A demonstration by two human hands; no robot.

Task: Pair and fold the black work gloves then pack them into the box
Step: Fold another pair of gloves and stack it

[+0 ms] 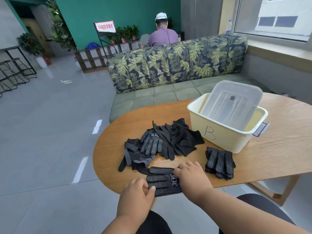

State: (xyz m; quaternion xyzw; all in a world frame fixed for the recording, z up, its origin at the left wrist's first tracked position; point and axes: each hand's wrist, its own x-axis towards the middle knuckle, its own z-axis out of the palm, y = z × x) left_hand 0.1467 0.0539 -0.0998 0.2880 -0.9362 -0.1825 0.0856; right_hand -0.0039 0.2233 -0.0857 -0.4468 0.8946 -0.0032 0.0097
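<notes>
Surface (278, 149): rounded wooden top; its curved end lies to the left.
Glove in work (163, 180): black with white dots, lying flat at the near edge of the surface, fingers pointing toward the curved end.
Left hand (137, 194): fingers bent, thumb and fingertips pinching the near edge of that glove at its finger side.
Right hand (191, 176): palm down on the cuff end of the same glove, fingers curled over its far edge.
Loose pile (162, 142): dotted and plain black gloves heaped together in the middle of the surface, toward the curved end.
Stacked gloves (219, 162): a neat dotted bundle near the front edge, just beside the box's near corner.
Box (219, 137): cream plastic, marked "B" on its front wall, standing toward the far side.
Lid (233, 102): clear plastic, propped tilted inside the box, its upper edge rising above the rim.
</notes>
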